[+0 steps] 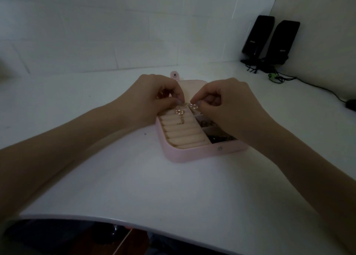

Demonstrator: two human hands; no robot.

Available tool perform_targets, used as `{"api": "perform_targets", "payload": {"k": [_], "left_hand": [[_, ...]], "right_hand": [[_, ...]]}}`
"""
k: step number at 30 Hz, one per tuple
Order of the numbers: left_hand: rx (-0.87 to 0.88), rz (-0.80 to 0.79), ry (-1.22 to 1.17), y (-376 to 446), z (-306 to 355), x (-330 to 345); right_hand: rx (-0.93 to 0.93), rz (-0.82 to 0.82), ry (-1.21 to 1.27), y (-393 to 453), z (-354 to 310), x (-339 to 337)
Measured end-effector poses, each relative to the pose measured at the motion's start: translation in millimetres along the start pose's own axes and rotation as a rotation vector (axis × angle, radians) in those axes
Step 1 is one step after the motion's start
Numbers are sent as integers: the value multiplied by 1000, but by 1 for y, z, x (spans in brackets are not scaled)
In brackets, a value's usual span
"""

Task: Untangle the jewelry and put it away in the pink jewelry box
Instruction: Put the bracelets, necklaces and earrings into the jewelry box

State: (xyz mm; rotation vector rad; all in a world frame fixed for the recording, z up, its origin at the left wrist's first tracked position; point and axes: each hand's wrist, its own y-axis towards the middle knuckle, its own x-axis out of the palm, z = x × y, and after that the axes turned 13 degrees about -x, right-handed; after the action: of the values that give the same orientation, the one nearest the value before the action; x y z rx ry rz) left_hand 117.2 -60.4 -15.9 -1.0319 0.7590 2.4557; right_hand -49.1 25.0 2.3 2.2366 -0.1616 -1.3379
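The white surface (173, 193) has a round front edge, and under that edge it is dark. Two bare arms reach across it. The room is dim. The wall behind looks like pale blocks.

The pink jewelry box (192, 155) sits open in the middle of the surface, with a small snap on its front. Soft cream ring rolls (185, 133) fill its left part. Little pockets on its right part hold dark tangled bits.

The left hand (152, 98) and the right hand (227, 104) are over the box, close together. Each one pinches an end of a thin gold chain (182, 113) with small pearl rings. One part of the chain hangs down onto the ring rolls.

Two black speakers (269, 40) stand in the far right corner with wires beside them. Each has a small label, too blurry to read.
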Motion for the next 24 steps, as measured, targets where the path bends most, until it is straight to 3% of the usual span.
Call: {"api": "perform_targets", "payload": {"k": [8, 15, 24], "left_hand": [[-98, -68, -19, 4, 7, 2], [-353, -160, -155, 13, 15, 4], [-418, -186, -245, 13, 19, 6]], "right_hand": [[0, -56, -18, 1, -2, -2], [-18, -49, 4, -1, 3, 0], [-91, -128, 131, -3, -4, -3]]}}
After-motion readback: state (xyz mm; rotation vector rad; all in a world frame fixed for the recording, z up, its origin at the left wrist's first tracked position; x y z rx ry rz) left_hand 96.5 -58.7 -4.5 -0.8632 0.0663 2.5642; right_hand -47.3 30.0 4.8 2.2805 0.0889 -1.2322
